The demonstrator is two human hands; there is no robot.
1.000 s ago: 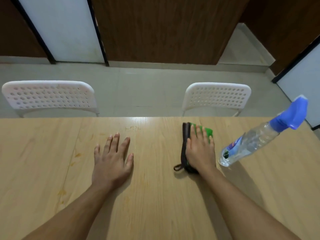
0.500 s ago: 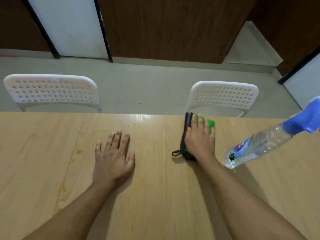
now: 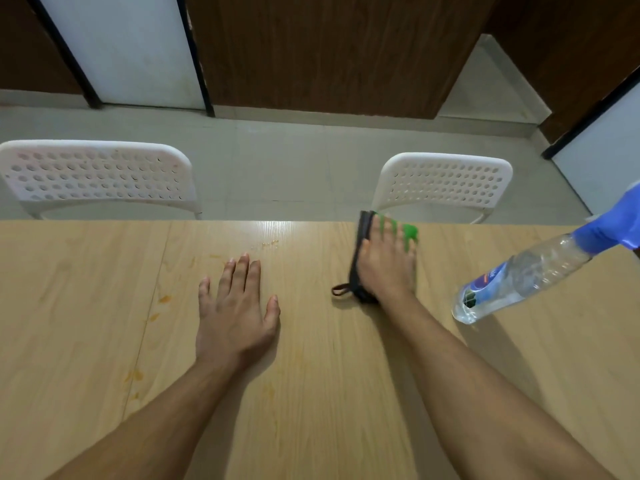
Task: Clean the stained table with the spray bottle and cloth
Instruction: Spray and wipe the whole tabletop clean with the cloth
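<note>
While the right hand presses flat on the cloth, its long axis runs toward the chairs; left hand flat.

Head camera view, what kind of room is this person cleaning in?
Probably a dining or meeting room, though I can't be sure. A long wooden table with orange stains has two white perforated chairs tucked along its far side, and beyond them are a tiled floor and dark wood wall panels.
</note>
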